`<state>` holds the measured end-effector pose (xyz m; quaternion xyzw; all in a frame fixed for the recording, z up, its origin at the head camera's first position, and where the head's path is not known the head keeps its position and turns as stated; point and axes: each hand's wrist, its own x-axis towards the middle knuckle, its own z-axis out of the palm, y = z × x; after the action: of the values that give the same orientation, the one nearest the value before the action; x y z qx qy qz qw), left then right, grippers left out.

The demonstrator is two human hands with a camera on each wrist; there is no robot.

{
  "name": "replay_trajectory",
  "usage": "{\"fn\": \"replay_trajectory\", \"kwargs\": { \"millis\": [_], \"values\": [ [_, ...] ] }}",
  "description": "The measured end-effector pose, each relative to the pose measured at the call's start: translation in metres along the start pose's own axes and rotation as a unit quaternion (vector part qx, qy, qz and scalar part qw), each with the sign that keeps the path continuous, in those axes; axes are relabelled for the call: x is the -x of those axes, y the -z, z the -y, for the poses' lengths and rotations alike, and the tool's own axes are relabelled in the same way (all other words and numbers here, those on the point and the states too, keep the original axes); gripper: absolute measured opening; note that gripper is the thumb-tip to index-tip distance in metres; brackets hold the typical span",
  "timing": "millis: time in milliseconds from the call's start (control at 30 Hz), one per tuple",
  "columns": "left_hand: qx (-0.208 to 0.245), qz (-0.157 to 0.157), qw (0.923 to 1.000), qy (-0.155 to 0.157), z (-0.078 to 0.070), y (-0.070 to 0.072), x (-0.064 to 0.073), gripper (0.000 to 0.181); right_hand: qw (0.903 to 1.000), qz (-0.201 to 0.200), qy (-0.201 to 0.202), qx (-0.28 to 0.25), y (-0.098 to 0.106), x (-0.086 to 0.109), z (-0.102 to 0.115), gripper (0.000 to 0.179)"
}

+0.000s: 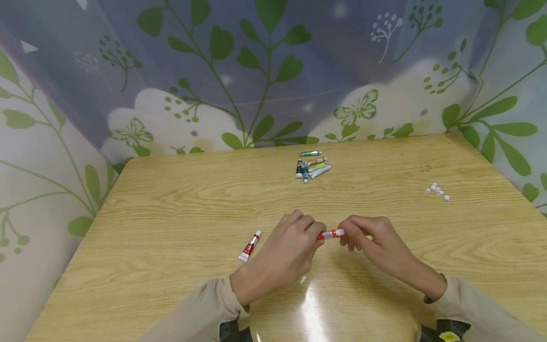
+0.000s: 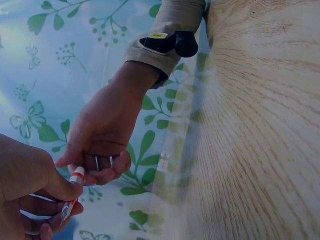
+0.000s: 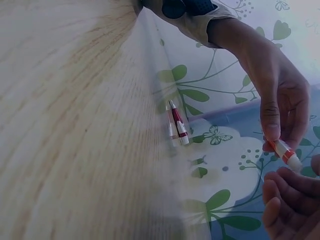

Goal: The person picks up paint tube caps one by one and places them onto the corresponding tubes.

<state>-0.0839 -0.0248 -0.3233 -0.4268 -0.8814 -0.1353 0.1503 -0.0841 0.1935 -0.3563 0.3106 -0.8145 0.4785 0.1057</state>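
My left hand [image 1: 295, 242] pinches a small orange-and-white paint tube [image 1: 329, 234] between thumb and fingers, above the table, its white end pointing right. In the left wrist view the crimped tail of the tube [image 2: 67, 210] sticks out past the fingers. My right hand [image 1: 380, 242] is at the white end, fingers loosely bent and thumb apart from them. The right wrist view has its fingertips [image 3: 280, 180] right beside that end, with the white tip showing uncovered. A dark red paint tube [image 1: 250, 246] lies on the table left of my left hand.
Several paint tubes [image 1: 316, 161] in green, ochre, dark and silvery colours lie grouped at the back middle of the wooden table [image 1: 192, 204]. Small white cap-like pieces [image 1: 438, 190] sit in a cluster at the right. A leaf-patterned curtain [image 1: 265, 95] stands behind the table.
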Motion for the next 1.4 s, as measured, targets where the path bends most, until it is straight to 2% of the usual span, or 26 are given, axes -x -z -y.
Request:
{"fn": "replay_trajectory", "kwargs": {
  "millis": [133, 300, 433, 800, 1033, 1233, 1400],
  "values": [
    [-0.017, 0.003, 0.9998, 0.003, 0.0015, -0.0003, -0.0003, 0.012, 1.0, 0.001, 0.0, 0.008, 0.0021, 0.0, 0.0011, 0.016],
    [-0.021, 0.002, 0.9997, 0.008, 0.0038, -0.0008, -0.0003, 0.015, 0.9995, -0.006, 0.029, 0.013, 0.0021, -0.0002, -0.0002, 0.028],
    [-0.014, 0.003, 0.9999, 0.008, 0.0042, -0.0008, -0.0005, 0.015, 0.999, -0.011, 0.042, 0.01, 0.0012, -0.0005, -0.0016, 0.03],
    [-0.008, 0.006, 0.9999, 0.009, 0.0045, -0.0019, -0.0003, 0.014, 0.9998, 0.003, 0.002, 0.017, 0.0011, 0.0003, -0.0019, 0.019],
    [-0.007, 0.001, 0.9999, 0.008, 0.0068, -0.0036, 0.0009, 0.015, 0.9996, -0.007, 0.02, 0.016, -0.0008, -0.0002, -0.0018, 0.029],
    [-0.002, 0.004, 1.0, 0.002, 0.0064, -0.003, 0.0005, 0.015, 0.9996, -0.009, 0.022, 0.011, -0.0021, 0.0002, -0.0019, 0.027],
    [0.006, 0.006, 1.0, 0.003, 0.0059, -0.0023, 0.0007, 0.014, 0.9998, 0.008, 0.017, 0.007, -0.0016, 0.0007, -0.0016, 0.019]
  ]
}}
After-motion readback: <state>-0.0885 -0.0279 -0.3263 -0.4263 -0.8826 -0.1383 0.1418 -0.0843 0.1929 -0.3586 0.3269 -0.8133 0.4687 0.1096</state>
